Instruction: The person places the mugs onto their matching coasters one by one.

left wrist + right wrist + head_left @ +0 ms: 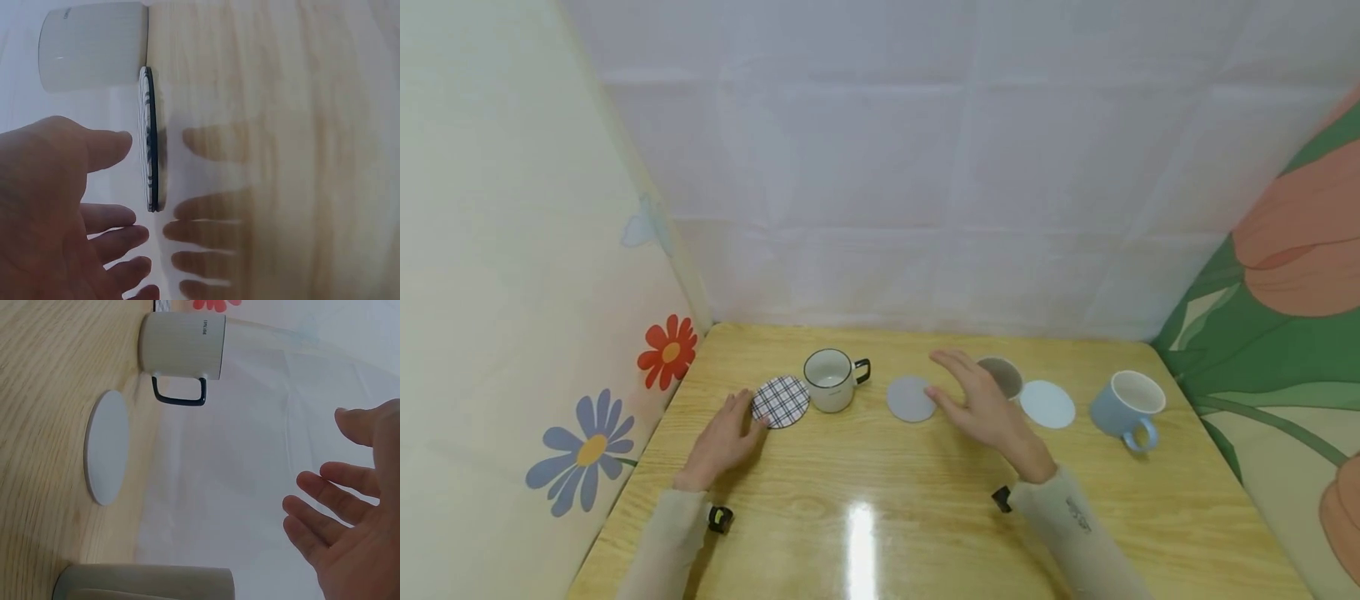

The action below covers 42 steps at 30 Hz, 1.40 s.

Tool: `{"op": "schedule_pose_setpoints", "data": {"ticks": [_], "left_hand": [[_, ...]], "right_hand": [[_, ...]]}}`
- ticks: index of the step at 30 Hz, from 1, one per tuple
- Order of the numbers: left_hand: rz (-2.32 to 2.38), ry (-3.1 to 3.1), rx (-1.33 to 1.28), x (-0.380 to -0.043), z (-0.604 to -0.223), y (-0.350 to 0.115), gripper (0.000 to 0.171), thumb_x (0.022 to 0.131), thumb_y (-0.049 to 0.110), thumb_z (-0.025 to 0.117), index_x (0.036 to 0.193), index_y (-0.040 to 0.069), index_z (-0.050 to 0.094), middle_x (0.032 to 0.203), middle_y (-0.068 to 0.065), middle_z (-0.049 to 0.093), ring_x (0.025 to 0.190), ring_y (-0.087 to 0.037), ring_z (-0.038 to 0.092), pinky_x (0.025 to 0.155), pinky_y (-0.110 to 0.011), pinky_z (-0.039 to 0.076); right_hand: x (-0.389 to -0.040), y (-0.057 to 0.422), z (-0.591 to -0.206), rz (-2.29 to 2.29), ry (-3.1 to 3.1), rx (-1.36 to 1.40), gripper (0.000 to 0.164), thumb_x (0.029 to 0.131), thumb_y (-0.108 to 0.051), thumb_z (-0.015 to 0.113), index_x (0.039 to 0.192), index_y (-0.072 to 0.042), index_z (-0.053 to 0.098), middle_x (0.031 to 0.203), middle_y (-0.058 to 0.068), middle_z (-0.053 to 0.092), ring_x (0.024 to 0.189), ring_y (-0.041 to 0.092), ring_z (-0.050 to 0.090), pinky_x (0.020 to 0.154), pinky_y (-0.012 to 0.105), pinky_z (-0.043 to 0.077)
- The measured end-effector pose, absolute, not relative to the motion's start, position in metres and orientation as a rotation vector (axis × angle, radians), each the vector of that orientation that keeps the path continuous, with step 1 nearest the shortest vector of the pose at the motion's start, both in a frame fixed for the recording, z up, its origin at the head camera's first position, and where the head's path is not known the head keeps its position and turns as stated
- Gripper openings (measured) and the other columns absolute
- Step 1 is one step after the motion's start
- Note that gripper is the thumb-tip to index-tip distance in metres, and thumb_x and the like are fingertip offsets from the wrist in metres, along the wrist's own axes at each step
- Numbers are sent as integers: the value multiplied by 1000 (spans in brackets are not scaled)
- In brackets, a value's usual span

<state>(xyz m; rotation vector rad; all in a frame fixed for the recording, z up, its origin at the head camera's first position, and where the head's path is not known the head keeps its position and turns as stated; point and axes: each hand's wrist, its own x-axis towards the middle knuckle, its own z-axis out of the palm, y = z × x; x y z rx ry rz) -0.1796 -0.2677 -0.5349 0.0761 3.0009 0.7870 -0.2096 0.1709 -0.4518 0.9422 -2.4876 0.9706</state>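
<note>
My left hand point(721, 442) hovers at the left edge of a round plaid coaster point(781, 402), thumb nearest it and fingers spread, holding nothing. In the left wrist view a small gap separates the thumb from that coaster point(149, 140). A cream mug with a black rim and handle point(831, 383) stands just right of the plaid coaster. My right hand point(988, 412) is raised over the table with fingers apart and nothing in its grasp. It is between a round grey coaster point(910, 400) and a greyish mug point(1004, 375), which it partly hides in the head view.
A pale blue round coaster point(1047, 405) lies right of the greyish mug. Farther right stands a light blue mug point(1126, 408), handle toward the front. The wooden table point(805, 517) meets a white cloth backdrop point(880, 275) behind, with floral panels at both sides.
</note>
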Motion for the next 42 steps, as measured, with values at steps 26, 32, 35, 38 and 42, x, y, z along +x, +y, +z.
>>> {"op": "schedule_pose_setpoints", "data": {"ticks": [26, 32, 35, 38, 42], "left_hand": [[722, 2951, 4, -181, -540, -260, 78, 108, 37, 60, 163, -10, 28, 171, -31, 24, 159, -55, 19, 127, -70, 24], [716, 2936, 1, -181, -541, -262, 80, 108, 38, 61, 163, -9, 27, 172, -30, 23, 160, -54, 18, 127, -71, 24], [708, 2939, 1, -181, -540, -262, 80, 108, 38, 61, 163, -9, 27, 172, -30, 23, 160, -54, 18, 127, -70, 24], [694, 2949, 4, -181, -539, -263, 80, 107, 38, 62, 162, -10, 29, 171, -31, 25, 159, -55, 20, 126, -71, 25], [680, 2961, 14, -181, -537, -262, 79, 107, 38, 63, 161, -10, 31, 170, -32, 26, 158, -56, 21, 125, -71, 26]], "right_hand": [[-224, 154, -463, 1147, -2638, 808, 51, 109, -32, 64, 150, -4, 56, 154, 21, 58, 142, 40, 56, 119, 61, 47], [-229, 147, -468, 1198, -2571, 820, 45, 108, -27, 65, 146, -2, 60, 148, 21, 63, 129, 41, 64, 106, 62, 56], [-231, 144, -471, 1225, -2547, 824, 44, 108, -25, 65, 145, -2, 61, 146, 20, 65, 129, 41, 65, 106, 62, 57], [-233, 142, -472, 1235, -2557, 816, 44, 108, -28, 64, 145, -4, 62, 146, 18, 65, 130, 38, 64, 107, 60, 56], [-236, 138, -475, 1225, -2574, 798, 44, 109, -32, 64, 145, -7, 62, 146, 17, 65, 128, 37, 66, 106, 59, 57]]}}
